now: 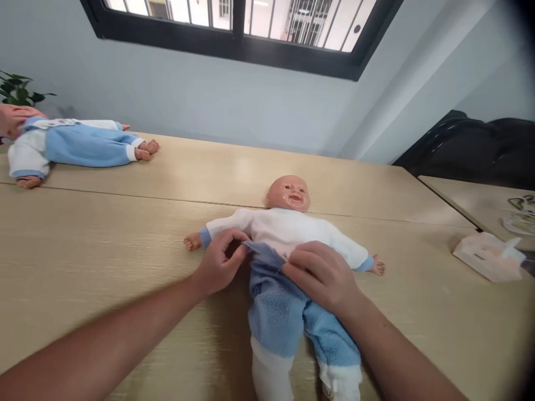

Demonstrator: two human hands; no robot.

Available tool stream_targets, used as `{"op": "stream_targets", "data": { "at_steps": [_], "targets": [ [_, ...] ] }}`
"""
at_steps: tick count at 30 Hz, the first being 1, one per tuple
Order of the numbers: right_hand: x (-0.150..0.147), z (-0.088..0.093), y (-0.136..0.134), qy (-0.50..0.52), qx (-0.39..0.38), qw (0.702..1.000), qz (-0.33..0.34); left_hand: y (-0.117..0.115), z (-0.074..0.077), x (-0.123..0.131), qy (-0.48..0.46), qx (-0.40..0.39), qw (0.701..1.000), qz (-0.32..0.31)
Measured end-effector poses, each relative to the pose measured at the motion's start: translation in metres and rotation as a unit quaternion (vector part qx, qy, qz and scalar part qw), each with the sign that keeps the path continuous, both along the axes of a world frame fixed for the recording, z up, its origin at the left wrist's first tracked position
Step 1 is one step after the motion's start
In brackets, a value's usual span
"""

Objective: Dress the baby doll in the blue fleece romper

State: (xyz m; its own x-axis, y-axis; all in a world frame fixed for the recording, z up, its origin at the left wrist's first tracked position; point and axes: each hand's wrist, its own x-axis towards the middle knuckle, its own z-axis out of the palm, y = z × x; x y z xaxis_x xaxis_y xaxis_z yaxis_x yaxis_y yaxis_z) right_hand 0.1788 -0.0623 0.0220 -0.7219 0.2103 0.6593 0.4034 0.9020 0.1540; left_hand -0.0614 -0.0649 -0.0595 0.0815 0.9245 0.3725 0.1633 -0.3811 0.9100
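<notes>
A baby doll [288, 192] lies on its back on the table, arms spread out, in a white top [284, 225] with blue cuffs. Blue pants [278, 317] with white leg ends cover its legs, and their waistband is at the doll's belly. My left hand [221, 259] pinches the waistband's edge at the doll's side, thumb against fingers. On the other side, my right hand [321, 273] has its fingers closed on the waistband near the middle of the belly. The doll's feet are cut off or hidden at the bottom edge.
A second doll [90, 145] in blue and white clothes lies at the back left, near a green plant [19, 89]. A tissue pack [487, 256] sits at the right. Beyond are a black chair [472, 145], cables [522, 214] and a barred window [238, 39].
</notes>
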Motion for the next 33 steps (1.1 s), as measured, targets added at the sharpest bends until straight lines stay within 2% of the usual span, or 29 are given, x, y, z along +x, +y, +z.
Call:
{"op": "stream_targets", "data": {
  "at_steps": [4, 7, 9, 12, 14, 16, 18, 20, 24, 25, 27, 31, 33],
  "targets": [
    [0.005, -0.005, 0.000, 0.018, -0.008, 1.000, -0.002, 0.005, 0.003, -0.006, 0.081, 0.201, 0.975, 0.041],
    [0.010, -0.014, 0.000, 0.041, -0.041, 0.998, -0.030, 0.006, 0.005, -0.011, 0.128, 0.252, 0.959, 0.015],
    [0.012, -0.019, 0.001, 0.047, -0.061, 0.997, -0.028, 0.006, 0.007, -0.012, 0.138, 0.226, 0.964, -0.035],
    [0.014, -0.022, 0.000, 0.044, -0.083, 0.995, -0.018, 0.006, 0.012, -0.011, 0.112, 0.124, 0.980, -0.110],
    [0.015, -0.023, 0.000, 0.046, -0.097, 0.994, -0.018, 0.007, 0.015, -0.011, 0.116, 0.072, 0.982, -0.133],
    [0.016, -0.024, -0.001, 0.052, -0.105, 0.993, -0.022, 0.010, 0.015, -0.014, 0.145, 0.054, 0.979, -0.136],
    [0.017, -0.026, -0.001, 0.064, -0.105, 0.992, -0.028, 0.013, 0.014, -0.016, 0.163, 0.060, 0.976, -0.130],
    [0.016, -0.025, -0.001, 0.074, -0.100, 0.991, -0.039, 0.013, 0.012, -0.017, 0.166, 0.079, 0.978, -0.098],
    [0.007, -0.012, -0.006, 0.032, -0.067, 0.997, -0.027, 0.006, 0.009, -0.011, 0.140, 0.116, 0.977, 0.111],
    [0.003, -0.008, -0.008, 0.011, -0.058, 0.998, -0.009, 0.004, 0.009, -0.009, 0.139, 0.108, 0.974, 0.144],
    [-0.004, 0.001, -0.012, -0.026, -0.046, 0.998, 0.023, 0.001, 0.008, -0.007, 0.156, 0.079, 0.975, 0.134],
    [-0.009, 0.004, -0.015, -0.053, -0.033, 0.996, 0.062, -0.002, 0.005, -0.011, 0.228, 0.048, 0.972, 0.034],
    [-0.007, 0.000, -0.015, -0.024, -0.053, 0.997, 0.049, -0.003, 0.004, -0.014, 0.247, 0.050, 0.967, 0.038]
  ]
}}
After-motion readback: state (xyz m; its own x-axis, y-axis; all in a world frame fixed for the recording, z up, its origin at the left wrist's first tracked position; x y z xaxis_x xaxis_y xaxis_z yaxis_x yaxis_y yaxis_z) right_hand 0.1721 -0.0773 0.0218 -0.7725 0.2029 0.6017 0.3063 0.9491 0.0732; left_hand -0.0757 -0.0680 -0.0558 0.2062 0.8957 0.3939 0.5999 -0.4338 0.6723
